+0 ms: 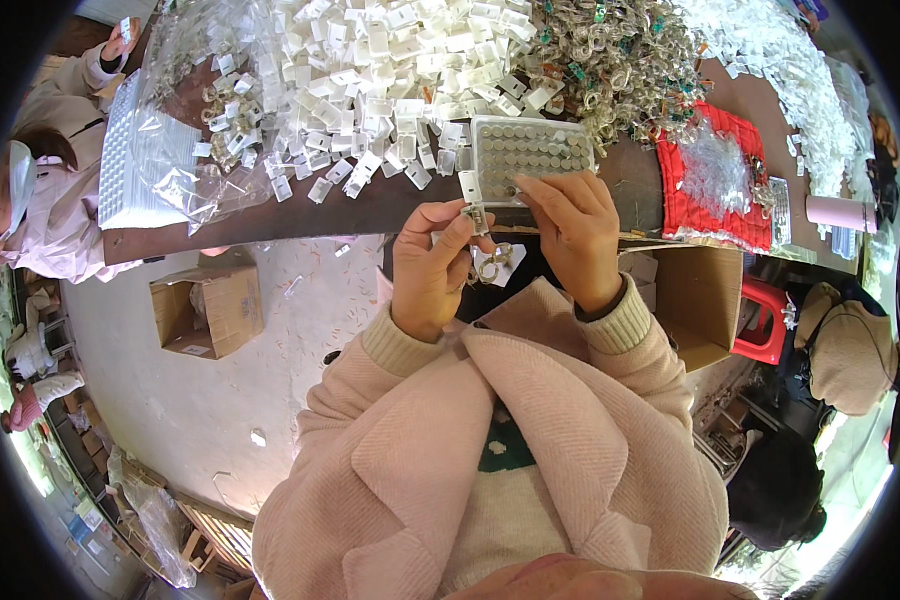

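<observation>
My left hand [433,268] is closed in a pinch just over the table's front edge. Between its thumb and fingers is a keychain with a small case [477,216]; a white plastic piece [470,186] sticks up above it. A brass-coloured ring [490,266] hangs below the fingers. My right hand [576,236] has thumb and fingertips pressed together at the near side of a clear plastic tray [476,128]. Rows of round silver discs like button cells [532,140] fill that tray. Whatever lies between the right fingertips is too small to name.
White plastic cases [400,75] are heaped beyond the tray, with a pile of keychains [620,60] beside them. Left lie plastic bags [195,190]; right, a red cloth-like tray [678,205]. A cardboard box [695,300] stands below. Another person [75,205] sits far left.
</observation>
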Available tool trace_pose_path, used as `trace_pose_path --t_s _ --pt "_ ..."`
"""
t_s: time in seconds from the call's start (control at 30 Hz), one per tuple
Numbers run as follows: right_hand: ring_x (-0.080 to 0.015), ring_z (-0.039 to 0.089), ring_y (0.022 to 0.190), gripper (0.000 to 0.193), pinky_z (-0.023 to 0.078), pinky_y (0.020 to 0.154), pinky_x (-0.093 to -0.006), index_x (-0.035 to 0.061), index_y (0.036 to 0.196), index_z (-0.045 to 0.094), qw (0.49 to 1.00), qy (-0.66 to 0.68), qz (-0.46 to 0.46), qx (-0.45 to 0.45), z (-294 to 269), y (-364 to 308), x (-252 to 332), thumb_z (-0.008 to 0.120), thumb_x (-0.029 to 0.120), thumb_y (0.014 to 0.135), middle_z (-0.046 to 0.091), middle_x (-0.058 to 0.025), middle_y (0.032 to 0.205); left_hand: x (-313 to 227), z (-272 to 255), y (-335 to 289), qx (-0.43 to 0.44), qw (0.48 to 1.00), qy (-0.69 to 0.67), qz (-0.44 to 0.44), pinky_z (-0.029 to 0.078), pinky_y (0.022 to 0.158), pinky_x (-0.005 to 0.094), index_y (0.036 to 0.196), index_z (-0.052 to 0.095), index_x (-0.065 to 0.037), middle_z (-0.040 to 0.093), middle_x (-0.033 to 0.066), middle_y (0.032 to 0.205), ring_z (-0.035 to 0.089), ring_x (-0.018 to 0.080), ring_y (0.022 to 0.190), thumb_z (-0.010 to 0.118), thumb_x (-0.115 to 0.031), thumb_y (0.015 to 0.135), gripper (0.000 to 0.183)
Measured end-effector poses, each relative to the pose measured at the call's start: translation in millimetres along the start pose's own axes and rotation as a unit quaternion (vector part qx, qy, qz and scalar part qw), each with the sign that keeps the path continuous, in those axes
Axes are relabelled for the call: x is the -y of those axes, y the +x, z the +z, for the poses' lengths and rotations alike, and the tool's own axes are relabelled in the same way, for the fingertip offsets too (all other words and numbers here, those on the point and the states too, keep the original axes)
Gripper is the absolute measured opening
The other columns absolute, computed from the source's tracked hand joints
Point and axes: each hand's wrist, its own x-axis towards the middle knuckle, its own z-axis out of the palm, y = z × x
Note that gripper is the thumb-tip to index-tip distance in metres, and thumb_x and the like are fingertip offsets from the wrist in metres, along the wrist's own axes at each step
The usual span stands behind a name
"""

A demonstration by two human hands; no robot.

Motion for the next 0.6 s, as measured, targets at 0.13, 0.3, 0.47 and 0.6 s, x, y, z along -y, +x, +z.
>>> trace_pose_path --t_s 0.13,0.3,0.47,0.6 --pt "-0.0254 0.059 0.076 0.031 0.048 0.067 -0.0348 0.0069 0.098 0.072 0.999 -0.024 -0.023 0.043 4 4 -3 0.073 -0.004 0.069 0.065 -0.0059 0.086 -1 -3 2 0.017 0.999 -0.027 -0.008 0.030 0.038 0.0143 0.110 0.059 -0.004 0.069 0.0183 0.101 0.067 0.0127 0.073 0.060 -0.007 0.096 0.014" --pt "-0.0261 0.060 0.078 0.025 0.048 0.069 -0.0359 0.0060 0.092 0.069 0.996 -0.046 -0.022 0.074 4 7 -1 0.072 -0.003 0.069 0.065 -0.0061 0.086 -1 -3 4 0.017 1.000 -0.011 -0.011 0.034 0.038 0.0139 0.111 0.059 -0.003 0.069 0.0177 0.103 0.064 0.0099 0.073 0.057 -0.009 0.098 0.015" --pt "-0.0279 0.061 0.078 0.019 0.049 0.068 -0.0361 0.0045 0.089 0.066 0.994 -0.058 -0.001 0.090 4 8 3 0.072 -0.004 0.073 0.066 -0.0074 0.086 -1 -1 5 0.019 1.000 -0.018 -0.016 0.034 0.038 0.0141 0.111 0.059 -0.004 0.069 0.0172 0.103 0.065 0.0100 0.073 0.057 -0.009 0.098 0.014" --pt "-0.0293 0.062 0.076 0.016 0.051 0.067 -0.0351 0.0031 0.090 0.066 0.995 0.075 0.058 0.025 2 9 14 0.070 -0.005 0.077 0.065 -0.0091 0.085 -2 1 4 0.020 0.999 -0.037 -0.031 0.029 0.037 0.0147 0.111 0.057 -0.004 0.069 0.0159 0.102 0.068 0.0152 0.074 0.060 -0.006 0.096 0.015"
